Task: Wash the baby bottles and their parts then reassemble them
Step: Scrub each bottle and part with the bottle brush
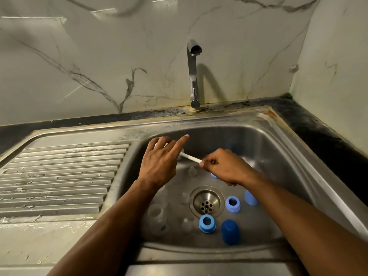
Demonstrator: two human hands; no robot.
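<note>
Right hand (225, 168) fingers pinch thin white plastic brush handle (191, 157); left hand (162, 160) curls around mostly hidden clear bottle part (159, 145), index finger extended, above smooth steel sink basin (268, 148)

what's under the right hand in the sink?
Under the right hand a light blue part peeks out; most of it is covered. The hand pinches a white brush handle.
</note>
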